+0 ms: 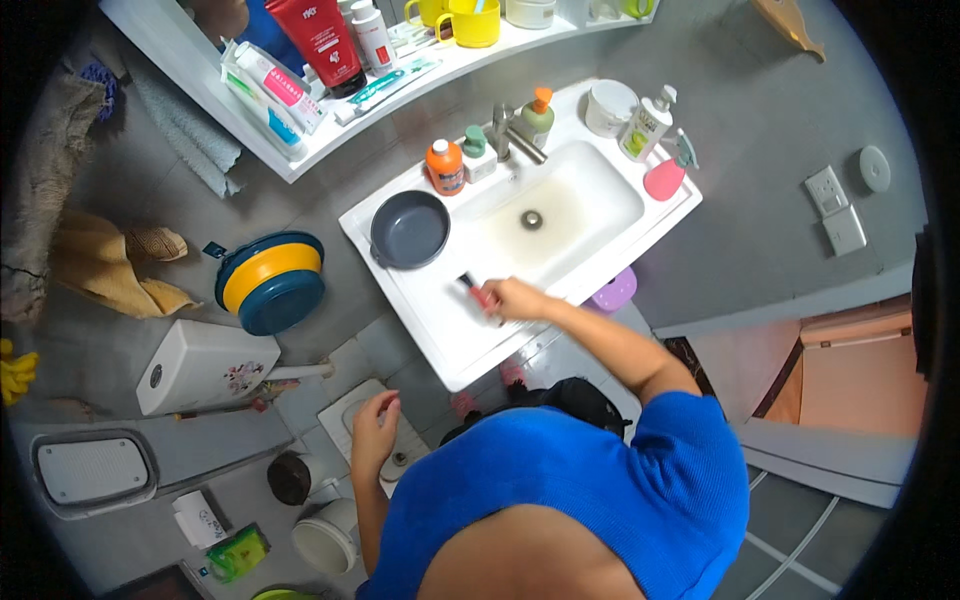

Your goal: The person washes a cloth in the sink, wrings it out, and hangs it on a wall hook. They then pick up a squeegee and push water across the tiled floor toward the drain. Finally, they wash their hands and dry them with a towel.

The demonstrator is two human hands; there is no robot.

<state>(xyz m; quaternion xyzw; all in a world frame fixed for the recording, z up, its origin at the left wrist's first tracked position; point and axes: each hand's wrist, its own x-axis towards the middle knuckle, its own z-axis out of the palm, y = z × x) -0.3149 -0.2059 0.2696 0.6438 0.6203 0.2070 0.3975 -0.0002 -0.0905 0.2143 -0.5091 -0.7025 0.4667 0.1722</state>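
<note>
My right hand is closed round a short red-handled brush. Its dark end points toward the grey basin and hovers over or touches the white counter; I cannot tell which. The grey round basin rests on the counter's left part. Beside it is the white sink, with a little cloudy water or residue round the drain. My left hand hangs low on the left, away from the counter, its fingers loosely bent and nothing visible in it.
Behind the sink stand an orange bottle, a faucet and a white tub. A pink spray bottle is at the right corner. Above, a shelf holds tubes and yellow mugs. Folded basins hang left.
</note>
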